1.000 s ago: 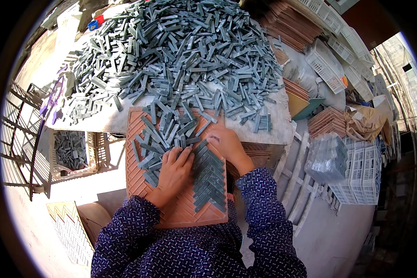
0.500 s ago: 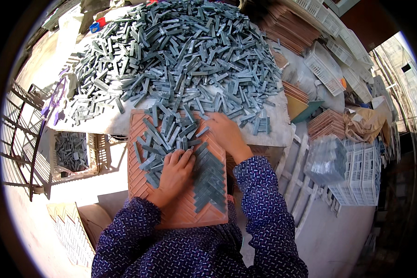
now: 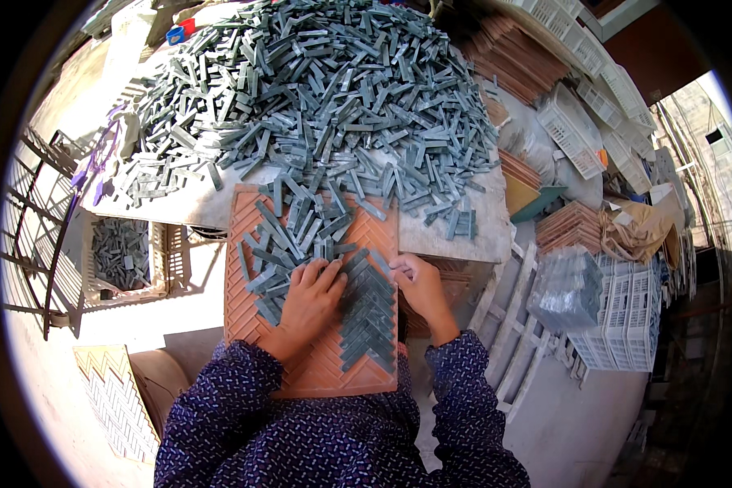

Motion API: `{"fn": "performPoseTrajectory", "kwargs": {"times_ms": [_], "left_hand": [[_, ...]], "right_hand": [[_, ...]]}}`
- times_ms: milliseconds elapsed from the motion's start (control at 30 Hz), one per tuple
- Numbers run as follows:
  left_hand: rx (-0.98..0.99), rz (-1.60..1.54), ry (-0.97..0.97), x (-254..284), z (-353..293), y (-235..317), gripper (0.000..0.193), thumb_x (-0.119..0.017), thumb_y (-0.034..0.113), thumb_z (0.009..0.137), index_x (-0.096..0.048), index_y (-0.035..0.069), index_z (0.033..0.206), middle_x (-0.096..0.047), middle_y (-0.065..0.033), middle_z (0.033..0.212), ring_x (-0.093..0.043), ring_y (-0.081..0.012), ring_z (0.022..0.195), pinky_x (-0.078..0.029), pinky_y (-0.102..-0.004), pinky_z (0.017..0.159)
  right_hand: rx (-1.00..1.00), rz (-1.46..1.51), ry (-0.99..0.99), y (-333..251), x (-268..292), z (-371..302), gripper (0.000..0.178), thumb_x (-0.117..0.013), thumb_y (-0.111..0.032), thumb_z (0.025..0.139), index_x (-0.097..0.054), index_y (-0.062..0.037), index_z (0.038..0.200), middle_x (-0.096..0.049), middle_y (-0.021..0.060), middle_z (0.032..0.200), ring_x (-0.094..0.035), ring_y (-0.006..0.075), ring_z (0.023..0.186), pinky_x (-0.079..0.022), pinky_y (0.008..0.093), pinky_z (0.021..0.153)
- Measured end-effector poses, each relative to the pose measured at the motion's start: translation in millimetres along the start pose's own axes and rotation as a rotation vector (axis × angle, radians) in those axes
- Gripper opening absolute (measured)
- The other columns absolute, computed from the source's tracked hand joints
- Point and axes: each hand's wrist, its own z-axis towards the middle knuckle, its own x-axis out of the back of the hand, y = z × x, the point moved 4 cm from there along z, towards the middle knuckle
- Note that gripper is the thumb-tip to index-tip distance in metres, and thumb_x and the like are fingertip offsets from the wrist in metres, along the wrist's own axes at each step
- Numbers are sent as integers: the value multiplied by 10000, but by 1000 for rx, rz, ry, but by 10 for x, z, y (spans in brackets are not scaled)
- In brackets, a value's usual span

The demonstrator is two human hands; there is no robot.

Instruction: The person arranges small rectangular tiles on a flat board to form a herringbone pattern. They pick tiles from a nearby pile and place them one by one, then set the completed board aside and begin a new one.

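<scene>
Right fingers: the thumb and forefinger of my right hand (image 3: 419, 286) were brought together beside the board's right edge, at the end of a slim grey-green stone strip (image 3: 380, 262); whether they gripped it or only nudged it, I couldn't tell.
Left fingers: my left hand (image 3: 311, 294) lay palm down near the board's middle, fingers side by side and slightly bent, their tips by the strips; I couldn't tell if they had hold of one.
Grooved board: the rectangular terracotta-coloured board (image 3: 321, 374) lay with its near edge by my body and its far end at the tabletop's near edge.
Laid strips: a dark herringbone block (image 3: 368, 321) filled grooves right of centre, towards the near right corner.
Bare grooves: the left edge, the near left corner and a margin along the right edge were unfilled, so I judged much was left.
Loose strips: a jumbled heap (image 3: 283, 232) covered the board's far middle, hiding any grooves beneath.
Tabletop: a large mound of matching strips (image 3: 309, 89) covered most of the white tabletop (image 3: 167, 206), its far side cut off.
Hidden: my left palm covered some grooves, and the board's support was out of sight.
</scene>
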Motion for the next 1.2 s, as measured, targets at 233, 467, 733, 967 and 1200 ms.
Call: {"fn": "performPoseTrajectory", "kwargs": {"times_ms": [233,467,733,967,1200], "left_hand": [[3,-11,-2,10,16,1,308,-582,91,729,-634,32,1027,-549,-92,1206,-478,-256,1134,-382,-407,938],[27,-44,-1,-1,13,-1,284,-611,75,736,-649,32,1014,-564,-80,1196,-493,-272,1116,-392,-434,927],[20,-32,-6,21,16,0,314,-588,89,716,-634,31,1022,-550,-87,1208,-483,-257,1124,-383,-409,930],[29,-46,-11,-5,4,7,292,-599,82,730,-642,27,1014,-556,-85,1207,-483,-269,1126,-383,-428,933],[6,-29,-18,8,25,-12,304,-611,83,720,-643,25,1017,-565,-81,1197,-486,-272,1122,-390,-436,926]], "right_hand": [[384,-372,203,-237,-128,-249,121,-674,-31,771,-644,-12,888,-616,124,825,-625,297,724,-498,339,659],[295,-396,234,-268,-164,-219,145,-693,-42,749,-592,-35,852,-580,124,808,-587,332,783,-471,402,681],[174,-196,211,-156,-165,-106,130,-684,-22,746,-604,-24,849,-599,151,801,-600,353,738,-480,406,654],[242,-301,221,-190,-195,23,92,-642,-11,766,-629,-39,852,-613,166,782,-601,384,733,-485,423,662],[396,-473,324,-316,-188,584,187,-671,-64,759,-611,-45,934,-588,146,911,-605,355,807,-485,435,673]]}}
